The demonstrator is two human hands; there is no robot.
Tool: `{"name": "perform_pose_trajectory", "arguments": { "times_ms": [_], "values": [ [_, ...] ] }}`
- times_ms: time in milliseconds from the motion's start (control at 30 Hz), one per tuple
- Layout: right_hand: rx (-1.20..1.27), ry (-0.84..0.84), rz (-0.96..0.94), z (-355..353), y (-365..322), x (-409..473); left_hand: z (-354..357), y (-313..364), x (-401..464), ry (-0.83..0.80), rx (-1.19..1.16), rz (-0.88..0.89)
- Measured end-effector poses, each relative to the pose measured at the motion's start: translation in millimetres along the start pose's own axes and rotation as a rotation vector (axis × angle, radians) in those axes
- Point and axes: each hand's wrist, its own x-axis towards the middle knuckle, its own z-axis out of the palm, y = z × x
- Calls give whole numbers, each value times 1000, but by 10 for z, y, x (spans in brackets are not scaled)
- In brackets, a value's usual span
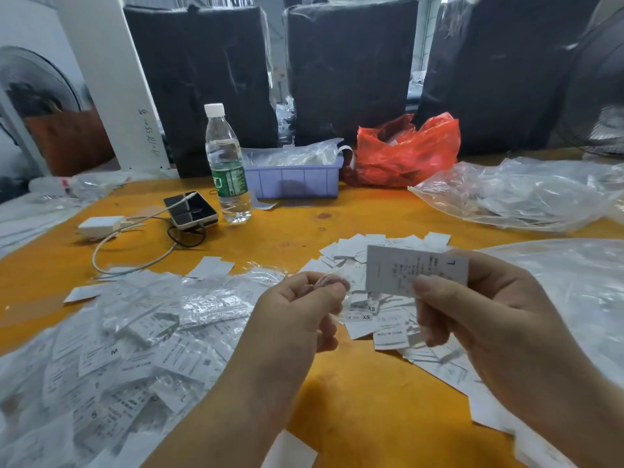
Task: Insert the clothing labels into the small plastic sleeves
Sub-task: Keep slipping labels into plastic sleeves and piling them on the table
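1. Head view, frame centre: the right hand (479, 309) pinches an L label (417, 270) above the counter (287, 238).
2. The left hand (300, 309) pinches a clear sleeve (326, 282) just beside it.
3. Best to rub the sleeve mouth open, then slide the label in squarely.

1. The worktop (297, 231) is smooth, orange, faintly glossy.
2. The label (405, 268) at centre right looks like matt white paper or cloth.
3. Sleeved labels (209, 305) at lower left are crinkled, shiny clear plastic.
4. The water bottle (228, 163) is glossy clear plastic.
5. The red bag (405, 153) is thin, shiny plastic.
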Motion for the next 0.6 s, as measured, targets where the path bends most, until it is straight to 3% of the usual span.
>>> {"name": "perform_pose_trajectory", "arguments": {
  "times_ms": [200, 600],
  "values": [
    [-41, 53, 46, 54, 19, -16, 90, 40, -66, -82, -105, -32],
    [-57, 95, 20, 117, -29, -55, 139, 17, -135, -125, -24, 29]
  ]
}}
